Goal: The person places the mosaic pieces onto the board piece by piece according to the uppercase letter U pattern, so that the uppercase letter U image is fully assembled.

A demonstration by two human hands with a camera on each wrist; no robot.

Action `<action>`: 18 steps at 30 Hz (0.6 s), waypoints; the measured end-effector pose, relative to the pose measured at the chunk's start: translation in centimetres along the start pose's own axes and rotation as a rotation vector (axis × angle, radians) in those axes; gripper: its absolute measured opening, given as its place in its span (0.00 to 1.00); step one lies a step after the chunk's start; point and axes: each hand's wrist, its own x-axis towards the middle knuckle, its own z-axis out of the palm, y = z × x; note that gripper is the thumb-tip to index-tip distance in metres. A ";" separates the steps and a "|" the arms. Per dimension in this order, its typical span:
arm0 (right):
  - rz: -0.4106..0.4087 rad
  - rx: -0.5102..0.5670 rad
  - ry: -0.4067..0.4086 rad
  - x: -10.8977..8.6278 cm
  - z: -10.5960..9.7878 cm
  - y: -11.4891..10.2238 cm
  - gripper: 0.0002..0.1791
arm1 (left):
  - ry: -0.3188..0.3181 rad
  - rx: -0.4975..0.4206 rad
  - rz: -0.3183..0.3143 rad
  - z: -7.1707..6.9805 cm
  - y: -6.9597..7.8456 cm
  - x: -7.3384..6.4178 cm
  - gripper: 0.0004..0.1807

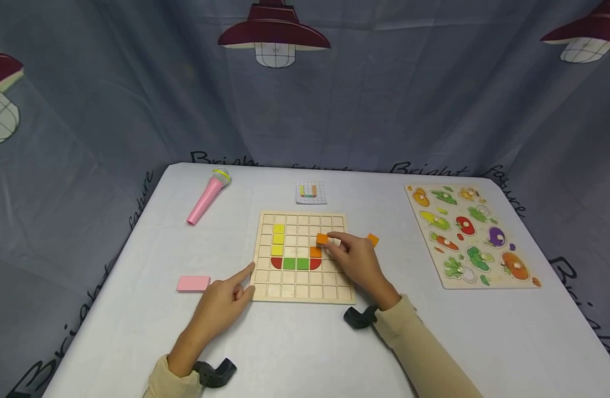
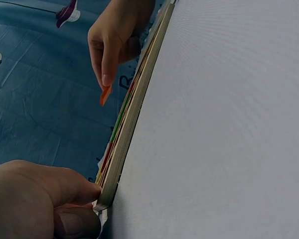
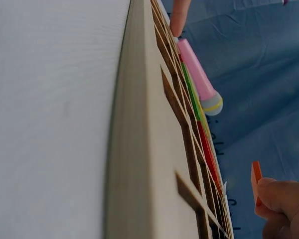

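Observation:
A wooden grid board (image 1: 295, 290) lies in the middle of the white table. Set in its cells are several yellow squares (image 1: 277, 239), two green squares (image 1: 296, 263), two red rounded pieces (image 1: 276, 263) and an orange square (image 1: 315, 252). My right hand (image 1: 356, 258) pinches another orange square tile (image 3: 255, 181) between thumb and fingers, raised above the grid. At the board's left edge, my left hand (image 1: 220, 305) touches it with outstretched index finger and thumb. Beyond the right hand, a loose orange tile (image 1: 373, 239) shows partly.
A small pattern card (image 1: 311, 193) lies behind the board. To the left are a pink toy microphone (image 1: 207, 196) and a pink block (image 1: 193, 284). A vegetable puzzle board (image 1: 464, 282) sits at the right. Grey-blue curtains (image 1: 384, 110) surround the table.

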 end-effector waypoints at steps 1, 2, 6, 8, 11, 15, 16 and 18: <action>0.001 -0.001 -0.010 0.1 0.1 -0.1 0.18 | 0.000 -0.001 -0.001 0.0 0.0 0.0 0.27; -0.001 -0.003 -0.018 0.2 0.2 -0.1 0.18 | 0.002 -0.002 0.000 0.0 0.0 0.0 0.27; -0.006 -0.014 -0.041 0.6 0.5 -0.1 0.17 | 0.004 0.000 -0.003 0.0 -0.1 0.0 0.27; -0.006 -0.013 -0.052 0.8 0.6 -0.1 0.18 | 0.000 -0.001 -0.007 0.0 -0.1 0.0 0.27; 0.006 -0.009 -0.071 1.0 0.7 -0.1 0.18 | -0.005 -0.007 -0.011 0.0 -0.1 0.0 0.27; 0.029 -0.011 -0.091 1.1 0.9 -0.1 0.17 | -0.006 -0.010 -0.008 0.0 0.0 0.0 0.28; 0.032 -0.016 -0.094 1.2 1.0 -0.1 0.17 | -0.007 -0.009 -0.007 0.0 0.0 0.0 0.28; 0.039 -0.025 -0.100 1.2 1.0 -0.1 0.16 | -0.009 -0.010 -0.006 0.0 0.0 0.0 0.28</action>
